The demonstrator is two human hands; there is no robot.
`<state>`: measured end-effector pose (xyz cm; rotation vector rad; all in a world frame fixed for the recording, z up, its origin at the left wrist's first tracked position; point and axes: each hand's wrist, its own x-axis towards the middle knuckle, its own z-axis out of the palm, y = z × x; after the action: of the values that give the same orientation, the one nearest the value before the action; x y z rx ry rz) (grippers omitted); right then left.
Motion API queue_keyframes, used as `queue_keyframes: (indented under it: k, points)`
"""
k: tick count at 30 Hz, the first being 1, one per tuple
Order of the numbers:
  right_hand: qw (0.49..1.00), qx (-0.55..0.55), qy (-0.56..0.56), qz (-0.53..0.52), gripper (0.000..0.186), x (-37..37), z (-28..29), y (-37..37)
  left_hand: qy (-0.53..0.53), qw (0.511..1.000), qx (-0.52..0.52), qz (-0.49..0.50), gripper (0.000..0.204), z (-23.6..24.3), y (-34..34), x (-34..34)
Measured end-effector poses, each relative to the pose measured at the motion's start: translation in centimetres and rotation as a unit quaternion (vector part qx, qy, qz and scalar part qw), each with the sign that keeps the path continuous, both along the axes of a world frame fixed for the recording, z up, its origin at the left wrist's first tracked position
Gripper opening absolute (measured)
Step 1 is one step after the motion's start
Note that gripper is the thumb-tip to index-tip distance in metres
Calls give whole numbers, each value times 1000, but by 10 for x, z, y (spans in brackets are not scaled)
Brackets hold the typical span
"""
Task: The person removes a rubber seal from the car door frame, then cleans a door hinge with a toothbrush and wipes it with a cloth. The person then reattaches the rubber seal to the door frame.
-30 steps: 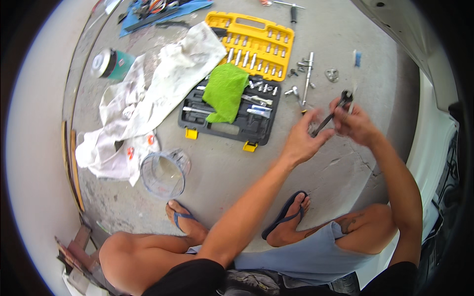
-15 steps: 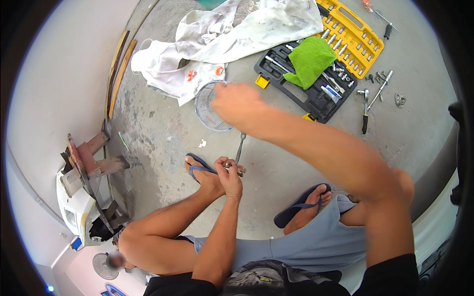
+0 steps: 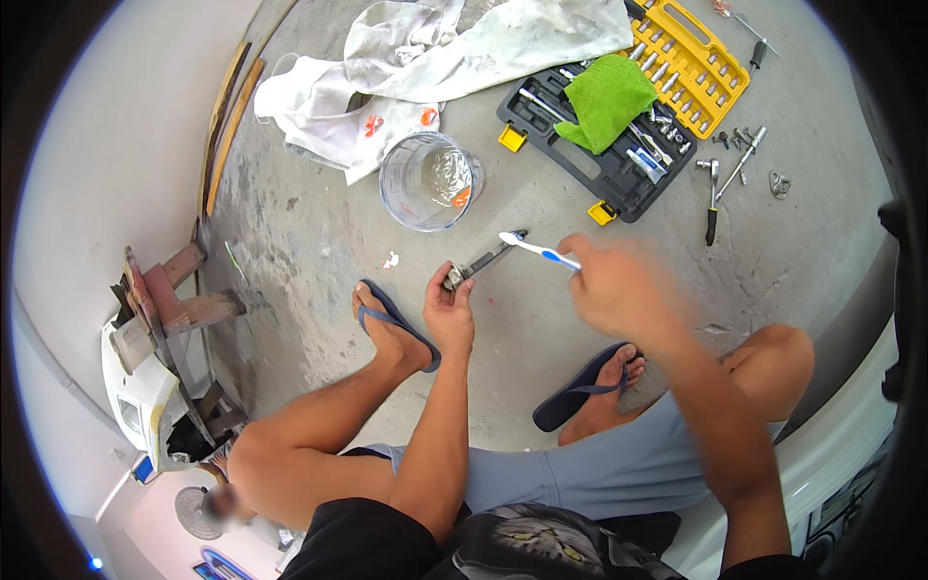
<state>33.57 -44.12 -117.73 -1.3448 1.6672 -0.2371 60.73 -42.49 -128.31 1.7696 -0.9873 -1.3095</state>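
**A dark metal bar at mid-floor, a white-and-blue plastic toothbrush across its far end**

At left, a crumpled white cloth ends just beside the round rim of a clear plastic bucket, which stands at twelve o'clock from the left hand. That hand's fingers are clamped on the bar's near end; the bar points to two o'clock, its tip over grey concrete floor and apart from the bucket's rim. The toothbrush head overlaps that tip; whether the bristles touch cannot be told. The right hand, blurred, is closed around the toothbrush handle, with open concrete toward three o'clock. At its twelve o'clock lies an open black-and-yellow plastic tool case, near edge apart from the knuckles; between one and two o'clock, a black-handled metal ratchet.
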Motion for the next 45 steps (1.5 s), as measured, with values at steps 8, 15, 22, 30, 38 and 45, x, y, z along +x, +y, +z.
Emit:
queue_keyframes:
  k: [8,15,22,30,38,45]
  points:
    - [995,35,-33,-82,43,93,-85,69,-38,998,9,-45,36,9,3,2]
    - [995,35,-3,-94,47,80,-105,79,-99,993,-19,-69,33,2,-6,4]
    - [996,68,62,9,44,71,-104,70,-93,995,32,-32,34,8,1,1]
    - [966,-254,44,-22,16,39,-7,-73,-201,978,-6,-54,36,20,-19,19]
    - [936,-147,153,282,19,145,-35,-175,-224,971,-12,-83,32,47,-11,18]
    - [981,-170,70,57,16,78,1,-107,-264,957,-16,-118,35,47,-14,20]
